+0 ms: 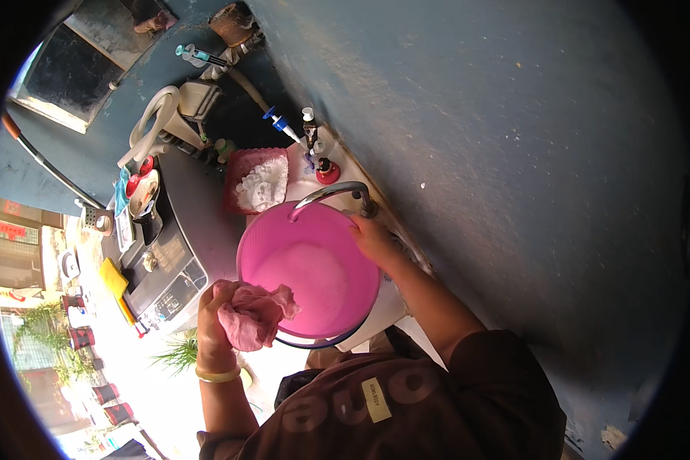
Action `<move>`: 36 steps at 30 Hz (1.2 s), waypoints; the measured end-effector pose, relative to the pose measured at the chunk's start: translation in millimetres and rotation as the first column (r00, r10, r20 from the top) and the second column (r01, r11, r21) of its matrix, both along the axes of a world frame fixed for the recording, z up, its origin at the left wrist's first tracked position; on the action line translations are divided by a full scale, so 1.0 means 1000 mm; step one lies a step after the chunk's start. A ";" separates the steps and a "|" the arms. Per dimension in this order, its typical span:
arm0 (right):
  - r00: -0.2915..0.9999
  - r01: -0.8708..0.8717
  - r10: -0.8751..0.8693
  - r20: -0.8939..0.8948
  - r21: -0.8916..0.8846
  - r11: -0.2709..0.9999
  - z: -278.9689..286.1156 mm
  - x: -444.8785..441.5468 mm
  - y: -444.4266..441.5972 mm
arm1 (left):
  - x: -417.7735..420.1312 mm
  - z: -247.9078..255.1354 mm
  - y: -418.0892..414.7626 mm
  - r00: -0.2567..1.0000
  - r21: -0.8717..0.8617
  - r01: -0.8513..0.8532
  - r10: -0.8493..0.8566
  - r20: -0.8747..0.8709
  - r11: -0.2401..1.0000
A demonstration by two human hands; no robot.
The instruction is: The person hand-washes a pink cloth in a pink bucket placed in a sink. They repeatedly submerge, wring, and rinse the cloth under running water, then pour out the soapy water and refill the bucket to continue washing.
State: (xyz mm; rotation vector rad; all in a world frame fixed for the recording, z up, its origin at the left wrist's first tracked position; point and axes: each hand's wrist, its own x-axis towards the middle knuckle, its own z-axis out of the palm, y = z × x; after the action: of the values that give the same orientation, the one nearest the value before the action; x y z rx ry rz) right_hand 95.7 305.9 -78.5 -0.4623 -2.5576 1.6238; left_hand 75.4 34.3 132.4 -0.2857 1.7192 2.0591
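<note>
My left hand (pixel 211 307) grips a crumpled pink cloth (pixel 254 316), held up beside the front-left rim of a large pink bucket (pixel 252 253). Whitish, cloudy liquid (pixel 316 273) covers the bottom of the bucket. At its far right side is my right hand (pixel 372 238), close to the rim and to the base of a curved chrome tap (pixel 339 188). Its fingertips are partly hidden, so I cannot tell whether they grasp the rim or the tap. The spout arches over the bucket, which stands on a white sink (pixel 299 167).
A reddish plastic basket (pixel 236 164) with white contents stands beyond the bucket. Behind the tap are a dark pump bottle (pixel 309 129) and a red-based object (pixel 329 172). A grey washing machine (pixel 201 201) stands left, a yellow-handled brush (pixel 115 279) at its edge. A blue wall (pixel 494 172) bounds the right.
</note>
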 end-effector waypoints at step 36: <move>0.917 -0.334 0.222 0.333 0.333 0.882 -0.068 -0.070 -0.002 | -0.003 -0.010 -0.048 0.996 -0.087 -0.065 0.070 0.050 0.994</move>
State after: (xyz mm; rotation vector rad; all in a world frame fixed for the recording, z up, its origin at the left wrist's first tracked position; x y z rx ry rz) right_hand 25.4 304.0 -147.0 -0.3169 -3.1950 1.1283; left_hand 72.1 -13.3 122.5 -0.4268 1.7912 2.0093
